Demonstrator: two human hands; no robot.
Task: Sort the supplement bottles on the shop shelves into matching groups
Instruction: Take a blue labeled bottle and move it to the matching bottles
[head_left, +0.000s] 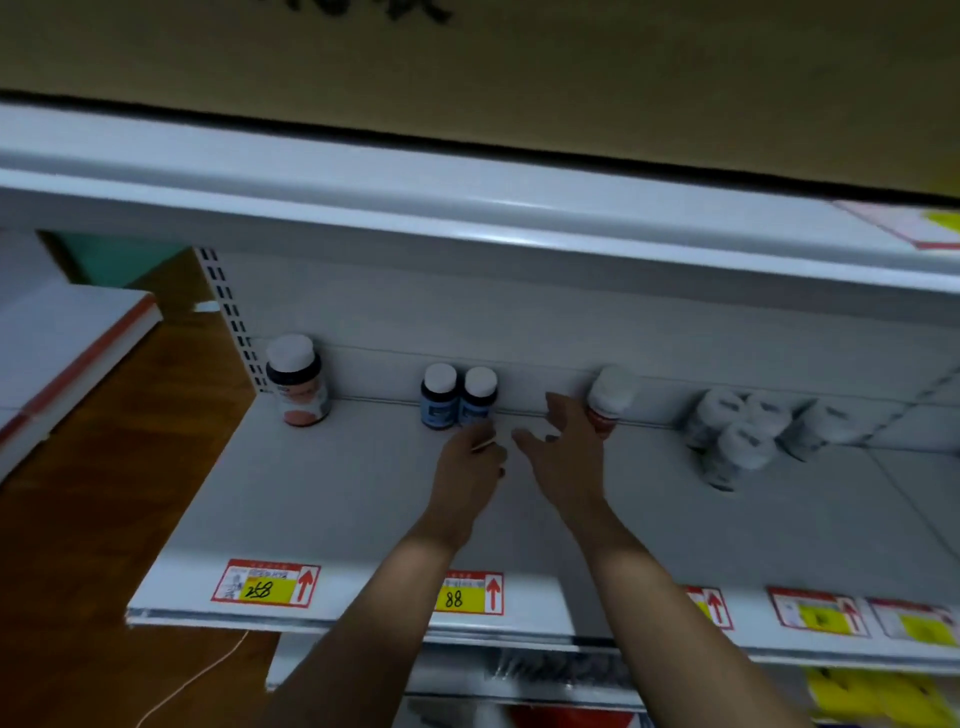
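Note:
Two small blue-labelled bottles with white caps stand side by side at the back of the white shelf. My left hand rests just in front of them with fingers curled, holding nothing that I can make out. My right hand is spread open beside a white-capped bottle with a red label, fingers next to it but not around it. A larger bottle with a pink label stands alone at the shelf's back left. A blurred cluster of pale bottles sits at the right.
A shelf board hangs low overhead. Price tags line the front lip of the shelf. To the left are a brown wooden floor and another white shelf unit. Lower shelves show yellow packs.

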